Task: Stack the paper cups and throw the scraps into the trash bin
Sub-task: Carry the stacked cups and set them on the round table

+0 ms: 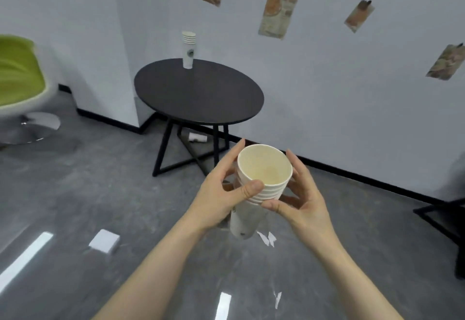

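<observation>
I hold a stack of several white paper cups [261,181] in front of me, mouth tilted toward the camera. My left hand [221,191] grips the stack from the left, thumb across the rims. My right hand [299,193] holds it from the right, thumb under the rims. A second stack of cups [188,49] stands upright at the far edge of the round black table [198,93]. One cup [198,137] lies on its side on the floor under the table. White paper scraps [268,238] lie on the floor below my hands, another scrap [277,299] nearer me. No trash bin is in view.
A small white box [104,241] lies on the grey floor at left. A green and white swivel chair [20,88] stands at far left. Black table legs [442,216] show at the right edge. Paper posters hang on the white wall behind.
</observation>
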Demonstrator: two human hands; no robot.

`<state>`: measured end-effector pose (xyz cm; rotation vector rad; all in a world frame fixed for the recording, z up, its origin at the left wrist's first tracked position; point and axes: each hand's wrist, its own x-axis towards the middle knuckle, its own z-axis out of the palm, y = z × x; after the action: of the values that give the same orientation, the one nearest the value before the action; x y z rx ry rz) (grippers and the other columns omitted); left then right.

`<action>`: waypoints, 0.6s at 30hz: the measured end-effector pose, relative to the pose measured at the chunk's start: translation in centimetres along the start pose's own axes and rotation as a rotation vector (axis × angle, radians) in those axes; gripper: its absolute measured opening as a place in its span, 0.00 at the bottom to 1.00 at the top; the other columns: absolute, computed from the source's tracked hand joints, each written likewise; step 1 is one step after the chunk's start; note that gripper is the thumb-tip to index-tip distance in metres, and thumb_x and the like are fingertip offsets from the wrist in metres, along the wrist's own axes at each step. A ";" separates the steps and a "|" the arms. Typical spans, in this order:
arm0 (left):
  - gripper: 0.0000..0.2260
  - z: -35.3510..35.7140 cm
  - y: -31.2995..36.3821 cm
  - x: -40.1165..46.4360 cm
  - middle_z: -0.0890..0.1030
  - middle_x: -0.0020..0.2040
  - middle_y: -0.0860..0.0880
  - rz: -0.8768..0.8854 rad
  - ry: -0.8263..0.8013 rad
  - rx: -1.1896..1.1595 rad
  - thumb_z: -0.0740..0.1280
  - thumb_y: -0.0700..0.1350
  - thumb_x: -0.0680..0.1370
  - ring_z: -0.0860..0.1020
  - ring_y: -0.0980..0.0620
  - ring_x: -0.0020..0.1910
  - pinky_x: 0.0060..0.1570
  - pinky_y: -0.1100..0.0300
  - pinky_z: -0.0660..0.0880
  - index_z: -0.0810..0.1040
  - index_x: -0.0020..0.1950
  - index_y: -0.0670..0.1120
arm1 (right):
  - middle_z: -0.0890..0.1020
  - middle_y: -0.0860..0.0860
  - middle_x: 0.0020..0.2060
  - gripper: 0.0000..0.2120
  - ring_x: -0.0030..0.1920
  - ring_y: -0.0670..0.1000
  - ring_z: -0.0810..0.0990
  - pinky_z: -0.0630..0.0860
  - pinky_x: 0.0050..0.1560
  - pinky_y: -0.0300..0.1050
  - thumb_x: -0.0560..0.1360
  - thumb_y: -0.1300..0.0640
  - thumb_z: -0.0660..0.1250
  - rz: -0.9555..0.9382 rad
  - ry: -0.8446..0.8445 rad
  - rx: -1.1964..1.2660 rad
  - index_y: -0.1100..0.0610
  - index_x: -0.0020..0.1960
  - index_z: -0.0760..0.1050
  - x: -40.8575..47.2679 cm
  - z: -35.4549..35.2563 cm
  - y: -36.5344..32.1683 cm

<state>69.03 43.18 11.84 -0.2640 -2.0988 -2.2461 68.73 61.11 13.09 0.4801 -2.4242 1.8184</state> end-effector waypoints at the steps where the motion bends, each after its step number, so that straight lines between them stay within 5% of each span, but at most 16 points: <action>1: 0.36 -1.0 -0.2 0.5 0.74 0.60 0.70 -0.004 0.029 0.010 0.73 0.59 0.64 0.71 0.66 0.63 0.63 0.56 0.70 0.63 0.70 0.65 | 0.76 0.35 0.61 0.41 0.63 0.42 0.75 0.75 0.62 0.53 0.62 0.56 0.77 -0.004 -0.028 0.005 0.27 0.65 0.64 1.2 0.9 0.2; 7: 0.34 -8.8 -0.8 5.3 0.74 0.60 0.70 0.011 0.133 0.021 0.72 0.59 0.64 0.72 0.67 0.62 0.56 0.67 0.72 0.63 0.68 0.65 | 0.76 0.37 0.63 0.43 0.65 0.47 0.75 0.75 0.62 0.57 0.64 0.61 0.77 -0.023 -0.153 0.046 0.37 0.71 0.63 10.0 6.9 1.6; 18: 0.38 -25.7 -0.1 20.2 0.71 0.68 0.63 0.013 0.121 0.135 0.73 0.61 0.66 0.69 0.62 0.68 0.68 0.50 0.68 0.61 0.72 0.64 | 0.76 0.38 0.63 0.43 0.62 0.43 0.76 0.76 0.57 0.41 0.63 0.59 0.77 -0.041 -0.121 0.102 0.41 0.72 0.61 28.4 19.5 1.2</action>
<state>46.90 19.17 13.47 -0.1304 -2.1657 -2.0462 43.93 37.16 13.09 0.6622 -2.3851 1.9571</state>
